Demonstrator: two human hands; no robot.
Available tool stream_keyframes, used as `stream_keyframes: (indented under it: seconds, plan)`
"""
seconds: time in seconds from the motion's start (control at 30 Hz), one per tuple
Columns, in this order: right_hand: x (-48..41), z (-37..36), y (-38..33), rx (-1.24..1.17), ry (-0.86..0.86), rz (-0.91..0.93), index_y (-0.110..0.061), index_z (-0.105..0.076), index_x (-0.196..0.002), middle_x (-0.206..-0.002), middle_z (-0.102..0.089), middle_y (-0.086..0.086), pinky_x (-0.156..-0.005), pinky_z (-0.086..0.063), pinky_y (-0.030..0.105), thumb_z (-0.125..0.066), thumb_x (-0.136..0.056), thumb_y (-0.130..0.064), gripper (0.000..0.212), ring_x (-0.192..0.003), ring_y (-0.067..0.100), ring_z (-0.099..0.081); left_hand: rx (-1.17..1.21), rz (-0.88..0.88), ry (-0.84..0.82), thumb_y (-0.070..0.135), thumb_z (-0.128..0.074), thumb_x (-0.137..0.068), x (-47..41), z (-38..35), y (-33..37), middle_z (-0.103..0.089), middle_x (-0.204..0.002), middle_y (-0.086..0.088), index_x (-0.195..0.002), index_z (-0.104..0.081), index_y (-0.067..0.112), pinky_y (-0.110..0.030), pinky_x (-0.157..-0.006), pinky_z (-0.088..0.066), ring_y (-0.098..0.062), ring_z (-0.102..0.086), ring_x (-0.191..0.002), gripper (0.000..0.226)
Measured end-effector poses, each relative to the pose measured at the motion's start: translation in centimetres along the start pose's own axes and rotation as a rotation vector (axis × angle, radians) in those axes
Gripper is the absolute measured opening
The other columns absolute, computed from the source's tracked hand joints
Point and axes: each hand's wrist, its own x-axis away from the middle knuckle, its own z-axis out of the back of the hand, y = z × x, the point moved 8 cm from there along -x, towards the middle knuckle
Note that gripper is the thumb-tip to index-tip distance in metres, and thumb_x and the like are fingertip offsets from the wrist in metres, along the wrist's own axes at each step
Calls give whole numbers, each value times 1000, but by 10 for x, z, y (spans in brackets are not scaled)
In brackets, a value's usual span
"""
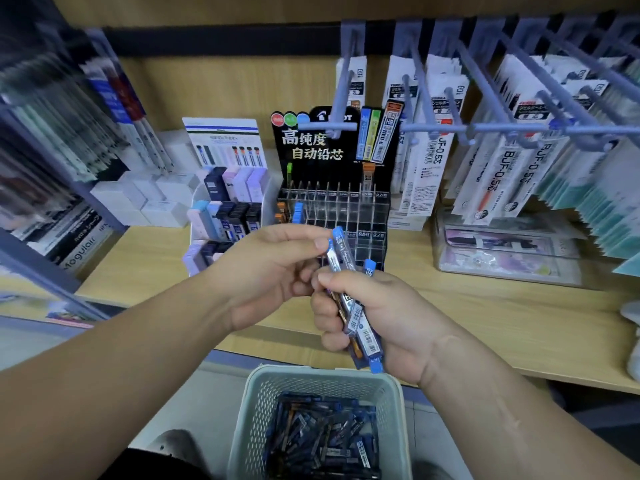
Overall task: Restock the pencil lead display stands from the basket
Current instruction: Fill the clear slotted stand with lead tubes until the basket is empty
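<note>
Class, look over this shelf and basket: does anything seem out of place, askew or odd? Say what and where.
Nothing is damaged or spilled. The clear display stand looks oddly bare: most slots are empty, a few orange and blue cases sit at its left end. In the basket the lead cases lie jumbled, not sorted.

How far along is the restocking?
Early. Done: only a few lead cases sit in the left slots of the clear stand. In hand: the right hand grips a bundle; the left hand pinches one case from it. Left: most slots are empty and the basket holds many more.
</note>
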Motion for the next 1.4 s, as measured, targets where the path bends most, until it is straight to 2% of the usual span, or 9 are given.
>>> stream_keyframes:
  seconds: [0.13,0.3,0.47,0.57,0.67,0.83,1.0,1.17,1.4]
  plan:
    - [-3,-14,7,-29,-85,-32,-15,-71,-76,-65,-50,3,-45,-35,21,-67,-84,-22,11,-54,13,-42,47,-30,-52,17,-66,-84,9,11,-5,-50,-71,-12,-105,-73,4,-30,-61,-35,-15,-48,-57,26]
    - [-13,-14,10,-46,-94,-65,-13,-70,-83,-66,-48,2,-46,-35,20,-69,-87,-21,9,-56,12,-40,108,-56,16,13,-68,-83,3,25,3,-49,-56,-6,-100,-70,3,-22,-49,-41,-16,-49,-48,21]
    - [-25,-4,11,-25,-9,-73,-10,-70,-84,-67,-46,4,-46,-32,21,-68,-83,-21,12,-54,12,-41,136,-141,95,11,-77,-75,-8,50,17,-63,-78,-8,-82,-79,12,-20,-48,-43,-11,-50,-52,7]
    - [-33,-2,13,-19,5,-75,-10,-67,-86,-67,-46,4,-46,-31,21,-67,-83,-21,12,-54,13,-41,104,-198,146,14,-69,-75,-10,64,29,-64,-66,0,-80,-74,10,-19,-48,-43,-10,-53,-51,8]
    - [-41,2,15,13,28,-69,-10,-66,-88,-68,-46,5,-47,-30,22,-64,-88,-19,9,-55,14,-40,63,-279,221,15,-70,-72,-12,81,44,-65,-64,-1,-70,-72,14,-20,-48,-45,-12,-56,-52,3]
    - [-48,12,11,170,115,-27,-10,-63,-89,-66,-47,6,-49,-31,26,-55,-100,-13,15,-56,15,-40,-231,-418,433,4,-78,-81,-15,100,56,-68,-63,-7,-77,-70,9,-26,-58,-55,-18,-66,-58,10]
    - [-50,16,8,188,143,-14,-11,-62,-88,-65,-46,6,-48,-31,26,-55,-100,-12,14,-55,15,-40,-505,-448,470,9,-81,-82,-24,94,55,-73,-66,-7,-78,-72,14,-25,-63,-58,-17,-68,-59,11]
    - [-45,20,6,203,153,-7,-11,-64,-86,-65,-46,6,-48,-32,25,-55,-100,-12,17,-55,15,-40,-570,-473,469,11,-81,-82,-32,88,57,-72,-66,-5,-80,-73,16,-30,-67,-61,-22,-71,-65,10]
    - [-38,28,2,197,150,-1,-10,-63,-90,-65,-47,5,-50,-31,26,-55,-100,-11,13,-57,15,-40,-624,-443,454,12,-82,-81,-35,82,60,-72,-64,-4,-78,-73,15,-28,-67,-60,-19,-72,-64,10]
